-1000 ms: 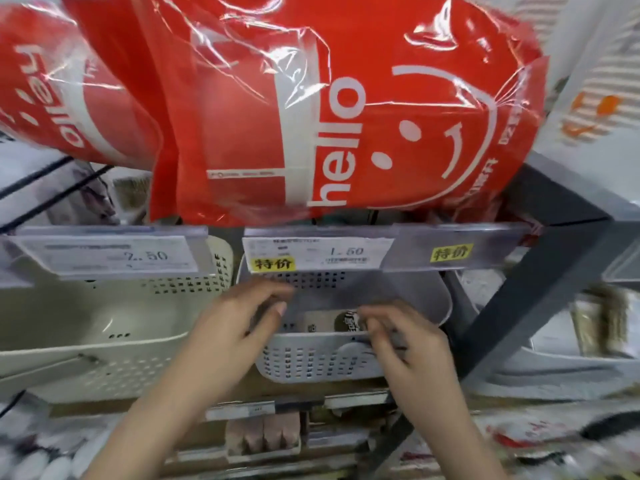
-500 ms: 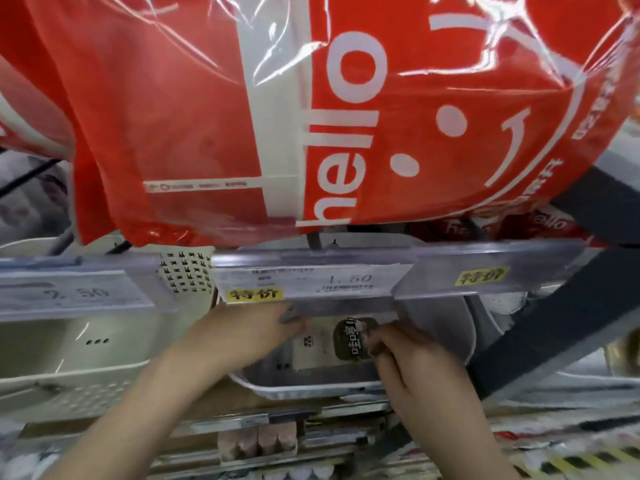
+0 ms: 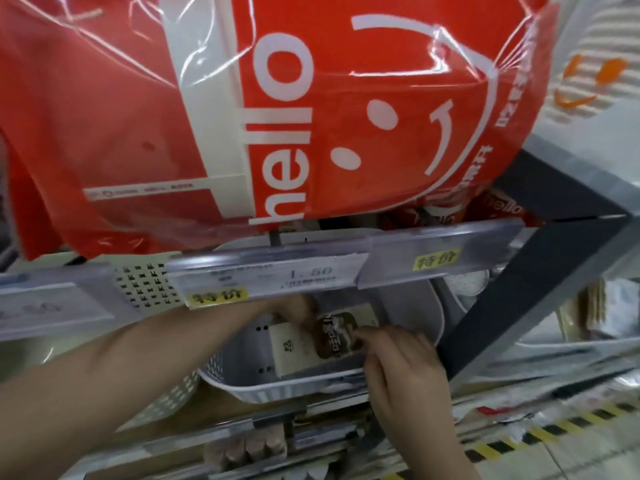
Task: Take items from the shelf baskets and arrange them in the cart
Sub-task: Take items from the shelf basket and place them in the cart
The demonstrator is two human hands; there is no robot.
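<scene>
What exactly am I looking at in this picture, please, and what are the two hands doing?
There is no machine here: a person wears a camera on the head, looking forward and down at a shop shelf. Both hands reach into a grey basket under a price strip marked 1.50. The left hand and the right hand meet at a small dark packet, which lies over a pale packet. The hands seem to pinch the dark packet, though blur hides the exact grip. Above hangs a large red bag printed "hello". No cart is in view.

Bright, even overhead light; glare on the red bag's plastic wrap (image 3: 214, 53); motion-blurred, wide-angle-bent edges.
</scene>
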